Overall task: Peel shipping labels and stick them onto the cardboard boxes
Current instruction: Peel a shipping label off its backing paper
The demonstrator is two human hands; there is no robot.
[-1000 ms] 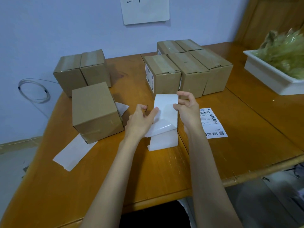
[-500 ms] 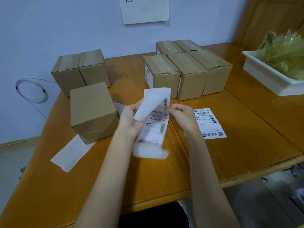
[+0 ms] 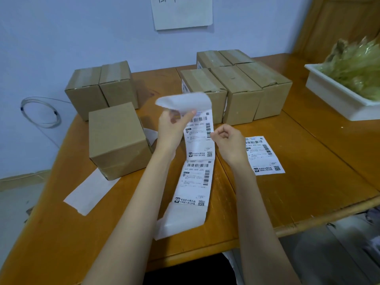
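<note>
The left hand (image 3: 171,128) pinches the top of a strip of labels (image 3: 198,161) between thumb and fingers, holding it up over the table (image 3: 308,182); the strip's upper end curls over blank, and its lower end trails onto the wood near the edge. The right hand (image 3: 229,144) pinches the strip's right edge, fingers curled tight. A single box (image 3: 118,138) sits just left of the hands (two more stand behind it), and a cluster of boxes (image 3: 236,87) stands farther back. A loose label (image 3: 263,154) lies flat right of the right hand.

Even, soft indoor light; faint shadows beside the boxes (image 3: 119,138). Wide-angle bending at frame edges. Lifted paper end (image 3: 183,102) motion-blurred.
</note>
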